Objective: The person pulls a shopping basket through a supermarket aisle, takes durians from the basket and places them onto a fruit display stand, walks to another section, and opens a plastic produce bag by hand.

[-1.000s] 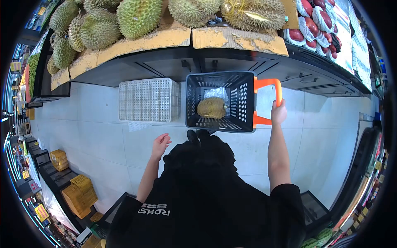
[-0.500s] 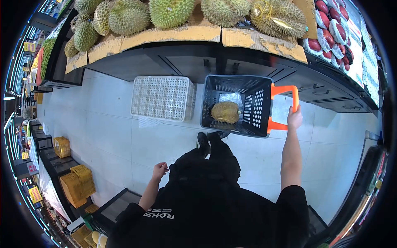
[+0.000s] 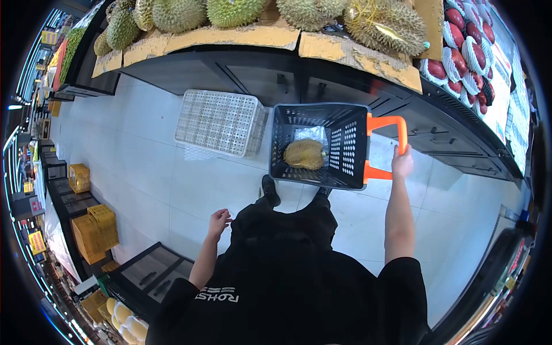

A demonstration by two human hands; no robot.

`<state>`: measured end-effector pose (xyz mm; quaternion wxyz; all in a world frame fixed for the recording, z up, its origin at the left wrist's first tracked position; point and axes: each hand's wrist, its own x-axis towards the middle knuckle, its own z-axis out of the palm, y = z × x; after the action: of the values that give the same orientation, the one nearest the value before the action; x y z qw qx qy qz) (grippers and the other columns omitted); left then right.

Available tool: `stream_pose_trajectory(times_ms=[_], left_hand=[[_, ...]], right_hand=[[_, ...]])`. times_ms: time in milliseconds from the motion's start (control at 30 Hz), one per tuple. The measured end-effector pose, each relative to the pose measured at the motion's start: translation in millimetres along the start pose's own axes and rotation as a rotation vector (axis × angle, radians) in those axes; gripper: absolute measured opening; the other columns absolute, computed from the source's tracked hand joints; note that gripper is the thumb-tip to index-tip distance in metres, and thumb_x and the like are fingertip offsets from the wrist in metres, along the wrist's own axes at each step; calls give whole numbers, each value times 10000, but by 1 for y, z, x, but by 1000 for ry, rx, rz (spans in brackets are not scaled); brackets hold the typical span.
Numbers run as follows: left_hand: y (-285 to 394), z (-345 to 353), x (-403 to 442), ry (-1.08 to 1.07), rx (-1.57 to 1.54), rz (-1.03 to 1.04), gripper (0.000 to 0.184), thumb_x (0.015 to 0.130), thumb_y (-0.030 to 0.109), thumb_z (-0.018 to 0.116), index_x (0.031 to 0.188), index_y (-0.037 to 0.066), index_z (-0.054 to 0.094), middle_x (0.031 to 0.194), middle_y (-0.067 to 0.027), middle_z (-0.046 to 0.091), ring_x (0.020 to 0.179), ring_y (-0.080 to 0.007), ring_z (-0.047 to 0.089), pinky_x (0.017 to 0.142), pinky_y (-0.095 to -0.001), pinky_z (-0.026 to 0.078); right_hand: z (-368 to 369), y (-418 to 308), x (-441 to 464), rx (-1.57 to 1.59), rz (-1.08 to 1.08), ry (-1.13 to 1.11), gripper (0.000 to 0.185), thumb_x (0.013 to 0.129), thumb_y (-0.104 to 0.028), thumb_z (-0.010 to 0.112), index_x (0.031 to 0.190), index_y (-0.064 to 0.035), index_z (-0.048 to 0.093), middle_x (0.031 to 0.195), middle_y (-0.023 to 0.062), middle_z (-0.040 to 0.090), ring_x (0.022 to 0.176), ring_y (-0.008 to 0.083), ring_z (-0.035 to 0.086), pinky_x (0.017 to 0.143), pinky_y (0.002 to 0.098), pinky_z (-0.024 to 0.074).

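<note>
Head view shows the right hand (image 3: pixel 402 163) with its fingers wrapped around the orange handle (image 3: pixel 403 130) of a black shopping basket (image 3: pixel 346 142). One durian (image 3: pixel 303 154) lies inside this basket, on the bottom, beside a piece of clear plastic (image 3: pixel 311 134). The left hand (image 3: pixel 219 221) hangs near the hip, relaxed and released, its fingers loosely bent. Just left of the basket is a white perforated crate (image 3: pixel 216 121). More durians (image 3: pixel 234 11) rest beyond, on the counter edged with torn cardboard (image 3: pixel 233 39).
</note>
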<state>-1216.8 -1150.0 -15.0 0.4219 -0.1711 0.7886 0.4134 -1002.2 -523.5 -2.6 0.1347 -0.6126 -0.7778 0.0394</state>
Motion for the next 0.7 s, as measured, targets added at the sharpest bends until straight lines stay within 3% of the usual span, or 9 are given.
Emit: stream_pose_trajectory(times_ms=[167, 333, 700], left_hand=[[3, 87, -39, 91, -86, -67, 370, 915, 270, 577, 1190, 22, 577, 985, -84, 647, 830, -154, 654, 681, -293, 489], [-1, 160, -71, 34, -105, 41, 405, 911, 270, 580, 1207, -6, 566, 959, -76, 645, 784, -149, 658, 633, -257, 475], [-58, 223, -120, 182, -373, -45, 381, 899, 252, 584, 1183, -1, 582, 920, -75, 633, 765, -156, 646, 609, -270, 476]], right_hand=[[-1, -19, 5, 157, -146, -54, 382, 839, -326, 639, 1143, -112, 549, 725, 225, 648, 698, 432, 636, 611, 521, 495], [-8, -27, 19, 227, -220, -163, 357, 840, -271, 639, 1144, -111, 539, 766, 214, 656, 727, 434, 634, 637, 520, 496], [-8, -47, 26, 387, -415, -234, 329, 827, -248, 663, 1097, -88, 561, 835, 223, 656, 786, 446, 622, 685, 517, 483]])
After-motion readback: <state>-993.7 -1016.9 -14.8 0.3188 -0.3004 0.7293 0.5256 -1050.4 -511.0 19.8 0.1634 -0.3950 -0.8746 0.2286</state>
